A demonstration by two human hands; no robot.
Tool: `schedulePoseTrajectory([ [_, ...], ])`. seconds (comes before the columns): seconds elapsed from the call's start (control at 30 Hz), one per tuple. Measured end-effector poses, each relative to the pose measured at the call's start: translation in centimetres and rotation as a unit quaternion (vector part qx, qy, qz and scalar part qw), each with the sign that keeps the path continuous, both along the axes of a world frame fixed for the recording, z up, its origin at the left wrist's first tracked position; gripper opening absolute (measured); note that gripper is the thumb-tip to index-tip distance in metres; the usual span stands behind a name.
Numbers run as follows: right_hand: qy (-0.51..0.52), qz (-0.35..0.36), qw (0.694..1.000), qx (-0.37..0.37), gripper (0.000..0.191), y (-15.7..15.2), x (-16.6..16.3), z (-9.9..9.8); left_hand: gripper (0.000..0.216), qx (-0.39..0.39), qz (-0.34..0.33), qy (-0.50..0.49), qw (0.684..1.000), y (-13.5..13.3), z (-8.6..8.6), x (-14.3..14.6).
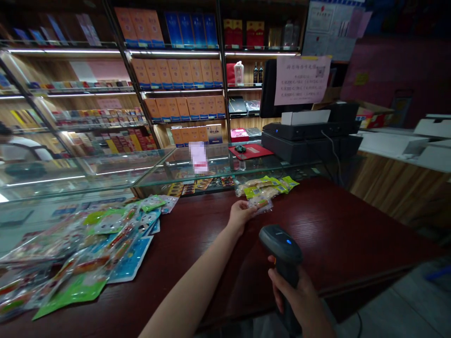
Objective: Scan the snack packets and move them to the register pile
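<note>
My right hand [298, 293] is wrapped round the handle of a dark barcode scanner [281, 245] with a blue light on its head, held over the red-brown wooden counter [345, 225]. My left hand [241, 215] reaches forward and pinches a small clear snack packet [261, 203] lying on the counter. Just behind it sits a small pile of green and yellow snack packets [268, 185] near the glass case.
A heap of several colourful snack bags [88, 249] covers the counter's left side. A glass display case [116, 173] runs behind, with shelves of boxed goods [179, 75]. A till and monitor [306, 131] stand at the right. A person [21, 150] is at far left.
</note>
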State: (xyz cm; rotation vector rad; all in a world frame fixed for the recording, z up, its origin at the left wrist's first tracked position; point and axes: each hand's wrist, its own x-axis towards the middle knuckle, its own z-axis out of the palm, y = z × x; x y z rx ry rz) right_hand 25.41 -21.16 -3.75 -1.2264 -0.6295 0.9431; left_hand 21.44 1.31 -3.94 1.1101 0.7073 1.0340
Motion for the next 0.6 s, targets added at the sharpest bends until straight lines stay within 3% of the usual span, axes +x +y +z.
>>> schedulePoseTrajectory([
  [0.17,0.032,0.017,0.999,-0.012,0.058,0.1,0.6,0.0,0.033,0.056,0.019,0.075,0.995,0.5,-0.6,3.3],
  [0.3,0.054,0.008,0.998,-0.007,0.059,0.3,0.7,-0.5,0.035,0.149,0.055,0.196,0.968,0.1,-0.3,4.0],
  [0.37,0.058,0.006,0.998,-0.003,0.06,0.2,0.8,-0.8,0.031,0.232,0.061,0.284,0.928,-0.5,0.1,4.0],
  [0.47,0.051,-0.009,0.999,0.003,0.058,-0.2,1.2,-0.8,0.024,0.361,0.077,0.422,0.828,-1.5,0.8,4.0],
  [0.53,0.045,-0.022,0.999,0.001,0.057,-0.6,1.8,-0.6,0.024,0.426,0.072,0.469,0.77,-1.9,1.1,4.1],
  [0.6,0.046,-0.036,0.998,0.001,0.056,-1.0,2.4,-0.5,0.022,0.468,0.045,0.489,0.735,-2.0,1.1,4.4],
])
